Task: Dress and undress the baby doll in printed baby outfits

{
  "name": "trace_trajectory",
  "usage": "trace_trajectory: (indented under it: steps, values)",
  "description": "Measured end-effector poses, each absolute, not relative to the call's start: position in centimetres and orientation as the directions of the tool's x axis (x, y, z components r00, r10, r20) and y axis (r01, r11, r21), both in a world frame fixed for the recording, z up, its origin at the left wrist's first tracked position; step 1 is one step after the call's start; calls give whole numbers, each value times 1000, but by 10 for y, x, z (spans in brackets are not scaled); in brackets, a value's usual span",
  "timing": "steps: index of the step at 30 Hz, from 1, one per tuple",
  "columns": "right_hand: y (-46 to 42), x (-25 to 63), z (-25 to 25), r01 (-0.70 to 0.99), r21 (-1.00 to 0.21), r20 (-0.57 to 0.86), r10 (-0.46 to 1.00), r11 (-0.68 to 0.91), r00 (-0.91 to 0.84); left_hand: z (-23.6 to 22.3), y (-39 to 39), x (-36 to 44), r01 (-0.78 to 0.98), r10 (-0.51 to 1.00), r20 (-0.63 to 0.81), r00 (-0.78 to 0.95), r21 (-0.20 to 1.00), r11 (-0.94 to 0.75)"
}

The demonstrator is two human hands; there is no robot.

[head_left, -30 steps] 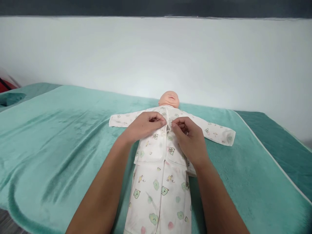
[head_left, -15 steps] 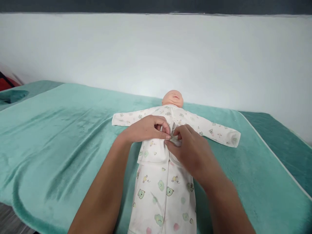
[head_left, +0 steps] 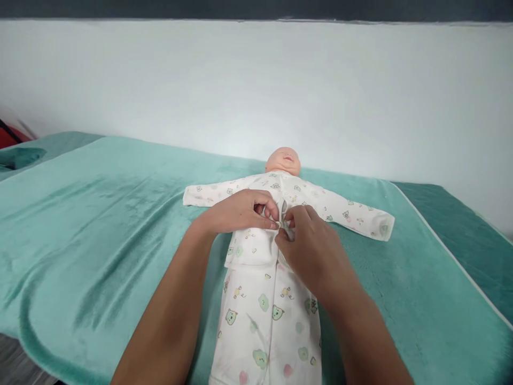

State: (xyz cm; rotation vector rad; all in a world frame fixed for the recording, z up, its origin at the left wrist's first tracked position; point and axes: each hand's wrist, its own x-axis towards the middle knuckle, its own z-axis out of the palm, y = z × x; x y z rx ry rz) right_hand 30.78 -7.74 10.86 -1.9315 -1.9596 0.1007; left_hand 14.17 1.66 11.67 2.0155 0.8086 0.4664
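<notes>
A baby doll (head_left: 283, 160) lies on its back in a white printed shirt (head_left: 252, 248), sleeves spread wide, and matching pants (head_left: 264, 321). On the shirt's front opening, my left hand (head_left: 250, 211) pinches the cloth edge between thumb and fingers; a small pale round button shows by its fingertips. Facing it from the right, my right hand (head_left: 312, 240) is closed on the opposite shirt edge, its thumb and index finger close to the button. The fingers partly hide how the button sits in the cloth.
A light green plush blanket (head_left: 100, 214) with folds at the left lies under the doll. Darker green cloth (head_left: 452, 224) shows at the right. Behind stands a white wall (head_left: 240, 85). A red and black item (head_left: 12, 135) is at the far left edge.
My right fingertips have shifted slightly and the shirt edge between the hands has drawn together, leaving the button more visible. My left hand keeps its pinch.
</notes>
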Motion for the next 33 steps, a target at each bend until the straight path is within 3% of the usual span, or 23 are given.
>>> trace_trajectory:
  steps: [8,17,22,25,28,31,33]
  values:
    - [-70,305,104,947,-322,245,966,8,76,115,18,142,339,687,29,726,854,-395]
    - [-71,302,104,970,-241,235,967,-40,98,115,20,139,291,674,23,739,891,-349]
    - [-68,300,99,961,-276,284,952,-31,113,113,20,138,212,665,48,745,929,-304]
    - [-65,303,97,931,-364,341,931,2,131,112,19,138,161,666,75,742,944,-286]
    - [-63,311,100,813,-576,352,923,85,153,112,19,138,136,671,83,737,954,-268]
    - [-65,322,108,589,-800,254,954,114,160,112,19,138,134,676,83,732,955,-263]
    - [-68,327,113,484,-869,181,976,100,123,112,18,138,131,676,81,732,957,-257]
